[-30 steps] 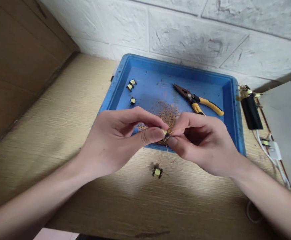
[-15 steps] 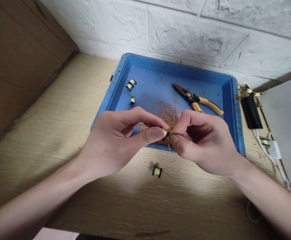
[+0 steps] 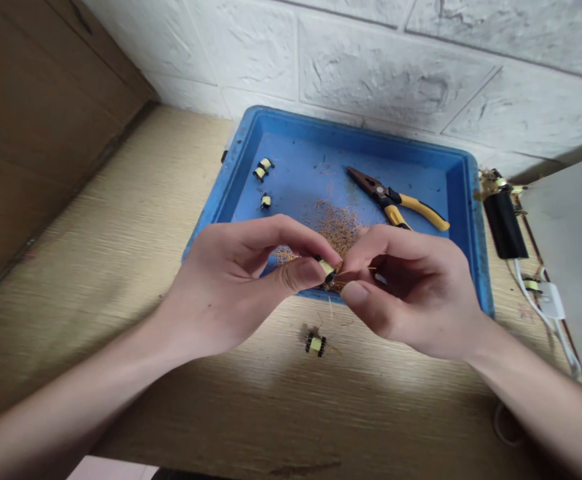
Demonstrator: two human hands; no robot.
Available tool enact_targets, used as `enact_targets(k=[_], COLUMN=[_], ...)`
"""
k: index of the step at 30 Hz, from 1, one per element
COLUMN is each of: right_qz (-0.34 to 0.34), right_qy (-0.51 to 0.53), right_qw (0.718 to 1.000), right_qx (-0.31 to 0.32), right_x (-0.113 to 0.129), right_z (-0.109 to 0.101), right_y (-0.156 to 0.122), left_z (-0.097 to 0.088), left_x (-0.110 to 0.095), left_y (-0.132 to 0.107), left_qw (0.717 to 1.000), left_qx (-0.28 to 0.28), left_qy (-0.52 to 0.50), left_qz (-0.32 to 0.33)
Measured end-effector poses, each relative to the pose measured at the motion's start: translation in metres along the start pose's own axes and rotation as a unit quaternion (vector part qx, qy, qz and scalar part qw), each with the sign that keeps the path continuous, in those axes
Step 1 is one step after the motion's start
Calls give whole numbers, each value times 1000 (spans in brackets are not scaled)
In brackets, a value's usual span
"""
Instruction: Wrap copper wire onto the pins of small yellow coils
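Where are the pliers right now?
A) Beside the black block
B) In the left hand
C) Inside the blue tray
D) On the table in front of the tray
C: the pliers lie on the floor of the blue tray, beside the orange strands.

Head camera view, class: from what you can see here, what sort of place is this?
Probably a small electronics assembly bench. A blue plastic tray holds yellow-handled long-nose pliers and a heap of copper wire scraps, and small yellow-taped coils lie about.
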State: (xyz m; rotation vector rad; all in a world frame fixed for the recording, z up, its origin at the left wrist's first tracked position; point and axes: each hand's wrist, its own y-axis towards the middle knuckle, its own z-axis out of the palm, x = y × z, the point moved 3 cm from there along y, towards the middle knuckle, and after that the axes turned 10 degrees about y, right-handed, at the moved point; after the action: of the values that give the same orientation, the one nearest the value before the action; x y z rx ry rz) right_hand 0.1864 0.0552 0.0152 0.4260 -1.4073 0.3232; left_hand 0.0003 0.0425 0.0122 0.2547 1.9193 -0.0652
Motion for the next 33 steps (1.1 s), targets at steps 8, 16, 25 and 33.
enact_targets(k=[8,16,25,33], right_qz=[-30,-74,-74,-76], right_qy=[-30,-40,-41,-51], right_qw=[999,996,996,995], right_qx=[7,24,25,27], right_x=[0,-1,-1,0], right_z=[2,3,2,1], right_y=[-1,-1,-2,-2], left_z=[-1,0,0,0], left_x=[3,2,1,-1], left_y=[0,-1,1,0], left_qw=[1000,1000,1000,1000], left_qx=[7,12,3,1], left_qy=[9,18,11,9], left_qz=[15,17,19,16])
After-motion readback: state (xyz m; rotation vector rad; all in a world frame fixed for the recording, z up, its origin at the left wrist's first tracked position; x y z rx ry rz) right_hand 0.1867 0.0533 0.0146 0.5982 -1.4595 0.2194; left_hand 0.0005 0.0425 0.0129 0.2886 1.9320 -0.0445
